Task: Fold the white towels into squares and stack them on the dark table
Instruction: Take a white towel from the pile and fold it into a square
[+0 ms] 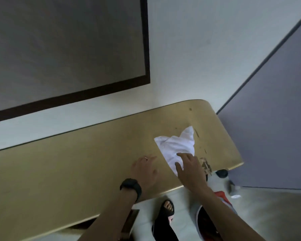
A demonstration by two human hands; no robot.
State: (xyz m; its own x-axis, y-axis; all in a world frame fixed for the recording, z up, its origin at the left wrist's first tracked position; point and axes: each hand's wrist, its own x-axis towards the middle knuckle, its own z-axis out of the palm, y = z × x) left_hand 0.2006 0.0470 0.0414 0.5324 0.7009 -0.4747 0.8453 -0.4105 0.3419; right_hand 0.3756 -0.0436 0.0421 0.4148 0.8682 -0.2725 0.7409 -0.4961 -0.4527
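A crumpled white towel lies near the right end of the tan wooden table. My right hand hovers over the towel's near corner with fingers spread, touching or almost touching the cloth; I cannot tell which. My left hand, with a ring and a black wristwatch, rests open on the bare tabletop just left of the towel. Neither hand holds anything.
The table's rounded right end has chipped veneer beside the towel. A white wall with a dark-framed panel stands behind. A purple partition rises at right. Below the table edge are a sandalled foot and a red-and-white object.
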